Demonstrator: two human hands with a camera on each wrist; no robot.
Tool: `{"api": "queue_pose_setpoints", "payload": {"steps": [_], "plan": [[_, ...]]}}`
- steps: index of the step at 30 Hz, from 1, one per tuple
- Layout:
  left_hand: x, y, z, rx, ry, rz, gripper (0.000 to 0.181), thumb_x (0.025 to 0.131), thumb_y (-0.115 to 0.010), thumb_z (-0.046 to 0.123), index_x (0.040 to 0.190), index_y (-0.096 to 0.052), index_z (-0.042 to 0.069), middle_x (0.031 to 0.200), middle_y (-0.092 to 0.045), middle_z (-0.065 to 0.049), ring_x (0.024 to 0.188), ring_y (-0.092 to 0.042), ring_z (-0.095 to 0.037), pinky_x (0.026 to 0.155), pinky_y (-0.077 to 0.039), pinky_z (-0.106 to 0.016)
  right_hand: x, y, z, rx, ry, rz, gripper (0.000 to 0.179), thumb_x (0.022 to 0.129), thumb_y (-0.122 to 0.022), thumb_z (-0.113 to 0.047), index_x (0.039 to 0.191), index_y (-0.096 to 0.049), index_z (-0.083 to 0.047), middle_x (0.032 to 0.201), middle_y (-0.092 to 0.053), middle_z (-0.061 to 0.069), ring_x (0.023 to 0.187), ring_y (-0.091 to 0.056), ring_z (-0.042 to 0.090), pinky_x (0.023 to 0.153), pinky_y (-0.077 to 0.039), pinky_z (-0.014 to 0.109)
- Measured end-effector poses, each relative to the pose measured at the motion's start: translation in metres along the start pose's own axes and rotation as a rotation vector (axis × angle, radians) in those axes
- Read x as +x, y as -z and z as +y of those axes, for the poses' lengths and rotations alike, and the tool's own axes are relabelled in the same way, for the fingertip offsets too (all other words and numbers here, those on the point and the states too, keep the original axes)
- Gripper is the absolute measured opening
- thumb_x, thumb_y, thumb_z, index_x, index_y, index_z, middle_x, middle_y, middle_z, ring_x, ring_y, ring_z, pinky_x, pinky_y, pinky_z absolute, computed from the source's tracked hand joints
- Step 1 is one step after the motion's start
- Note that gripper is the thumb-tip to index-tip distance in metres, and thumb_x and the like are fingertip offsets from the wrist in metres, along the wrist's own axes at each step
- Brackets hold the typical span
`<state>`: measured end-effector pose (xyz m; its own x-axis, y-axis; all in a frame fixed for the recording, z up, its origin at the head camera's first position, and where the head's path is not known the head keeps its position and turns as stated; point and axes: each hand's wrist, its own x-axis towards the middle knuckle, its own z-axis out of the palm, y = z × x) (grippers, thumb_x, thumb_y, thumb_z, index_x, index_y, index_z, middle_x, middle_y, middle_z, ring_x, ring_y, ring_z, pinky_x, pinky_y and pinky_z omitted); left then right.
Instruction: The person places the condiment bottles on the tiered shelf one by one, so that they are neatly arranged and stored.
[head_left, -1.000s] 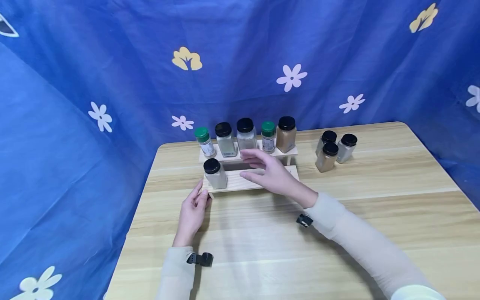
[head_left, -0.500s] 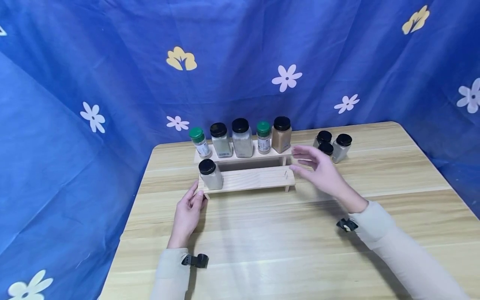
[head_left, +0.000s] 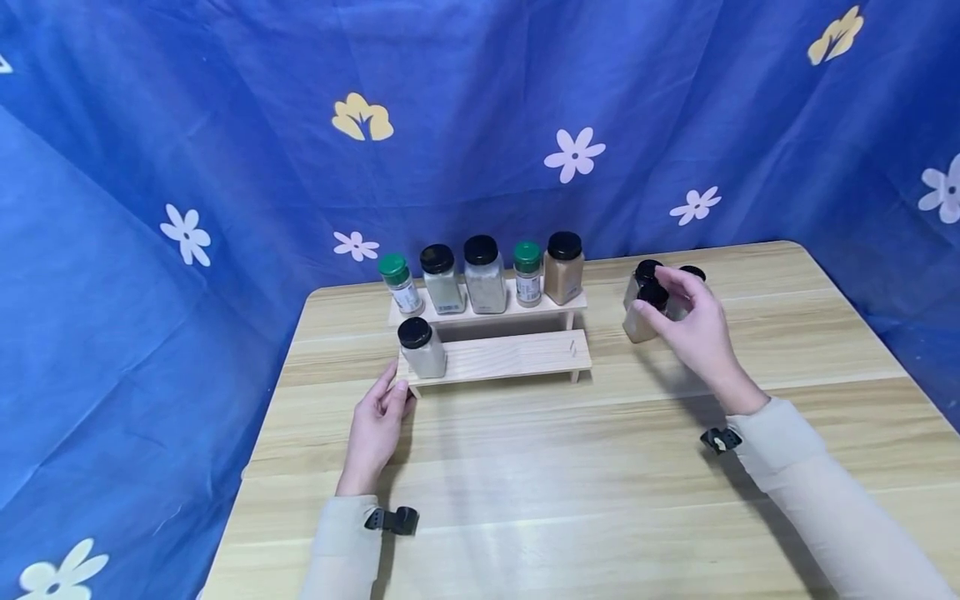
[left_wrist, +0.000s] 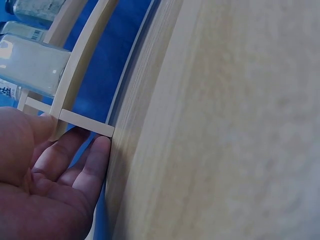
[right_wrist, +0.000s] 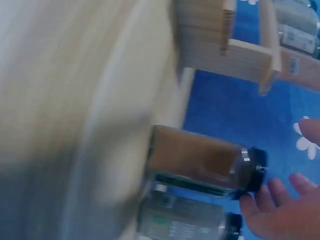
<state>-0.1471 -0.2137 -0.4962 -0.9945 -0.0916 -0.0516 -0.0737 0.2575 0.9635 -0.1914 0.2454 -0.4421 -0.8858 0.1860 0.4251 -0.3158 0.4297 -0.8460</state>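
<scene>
A two-tier wooden spice rack [head_left: 517, 357] stands on the table. My left hand [head_left: 377, 421] holds the left end of its lower shelf, thumb at the shelf end and fingers curled around the leg in the left wrist view. Close by, a black-lidded jar [head_left: 426, 357] of pale powder stands at that shelf's left end. My right hand [head_left: 701, 329], thumb and fingers spread, is at a group of black-lidded spice jars on the right. In the right wrist view its fingertips are right at the lid of a jar of brown powder [right_wrist: 192, 157]. A clear jar [right_wrist: 182, 220] stands beside that one.
Along the upper shelf stand several jars, among them a green-lidded jar [head_left: 405, 292], another green-lidded jar [head_left: 528, 279] and a black-lidded brown jar [head_left: 563, 275]. A blue flowered curtain [head_left: 465, 108] hangs behind the wooden table [head_left: 480, 492].
My right hand has moved from over the lower shelf rightwards to the loose jars, its fingers now around the brown jar's lid. The left hand stays at the rack's end.
</scene>
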Motion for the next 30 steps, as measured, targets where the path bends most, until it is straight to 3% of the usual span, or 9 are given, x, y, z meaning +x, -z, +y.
{"api": "queue_pose_setpoints", "payload": {"steps": [9, 11, 16, 20, 25, 30], "plan": [[0.000, -0.001, -0.001, -0.012, 0.007, 0.003, 0.051, 0.113, -0.049, 0.024, 0.163, -0.039, 0.015, 0.150, -0.057, -0.024, 0.135, -0.062, -0.034, 0.104, -0.058, -0.020, -0.005, -0.009, 0.028, -0.129, -0.109, -0.039, 0.066, 0.091, -0.082, -0.010, 0.147, -0.051, 0.005, 0.143, -0.059, 0.028, 0.126, -0.064, 0.041, 0.111, -0.058, 0.048], [0.000, -0.002, -0.001, -0.015, 0.003, 0.007, 0.051, 0.113, -0.049, 0.023, 0.163, -0.040, 0.015, 0.150, -0.057, -0.024, 0.135, -0.062, -0.033, 0.104, -0.058, -0.020, -0.005, -0.009, 0.031, -0.143, -0.150, -0.062, 0.064, 0.093, -0.080, -0.012, 0.147, -0.050, 0.006, 0.140, -0.062, 0.029, 0.125, -0.065, 0.042, 0.110, -0.059, 0.043], [-0.001, -0.001, 0.000, -0.012, -0.003, 0.014, 0.050, 0.113, -0.050, 0.023, 0.162, -0.041, 0.015, 0.149, -0.058, -0.024, 0.135, -0.062, -0.032, 0.104, -0.058, -0.020, -0.005, -0.008, 0.038, -0.138, -0.213, -0.111, 0.058, 0.096, -0.077, -0.015, 0.143, -0.051, 0.007, 0.131, -0.066, 0.032, 0.122, -0.066, 0.042, 0.100, -0.058, 0.012], [-0.001, -0.001, 0.000, -0.011, -0.009, 0.011, 0.050, 0.113, -0.049, 0.022, 0.162, -0.041, 0.014, 0.150, -0.057, -0.023, 0.136, -0.061, -0.032, 0.104, -0.058, -0.020, -0.007, -0.007, 0.041, -0.121, -0.181, -0.128, 0.052, 0.098, -0.076, -0.017, 0.139, -0.055, 0.007, 0.126, -0.068, 0.031, 0.118, -0.067, 0.042, 0.090, -0.052, -0.002], [-0.001, -0.001, -0.001, -0.011, -0.005, 0.011, 0.050, 0.113, -0.049, 0.021, 0.162, -0.041, 0.013, 0.149, -0.058, -0.024, 0.135, -0.062, -0.032, 0.103, -0.059, -0.019, -0.012, -0.008, 0.033, -0.078, -0.117, -0.146, 0.047, 0.098, -0.075, -0.014, 0.137, -0.058, 0.006, 0.125, -0.070, 0.030, 0.116, -0.068, 0.037, 0.090, -0.054, 0.000], [-0.001, 0.000, -0.001, -0.008, -0.007, 0.010, 0.051, 0.113, -0.049, 0.022, 0.162, -0.041, 0.014, 0.150, -0.058, -0.024, 0.135, -0.061, -0.031, 0.104, -0.059, -0.021, -0.016, -0.011, 0.010, -0.019, -0.058, -0.169, 0.047, 0.096, -0.078, -0.009, 0.138, -0.060, 0.004, 0.125, -0.070, 0.027, 0.110, -0.066, 0.009, 0.096, -0.057, 0.008]]}}
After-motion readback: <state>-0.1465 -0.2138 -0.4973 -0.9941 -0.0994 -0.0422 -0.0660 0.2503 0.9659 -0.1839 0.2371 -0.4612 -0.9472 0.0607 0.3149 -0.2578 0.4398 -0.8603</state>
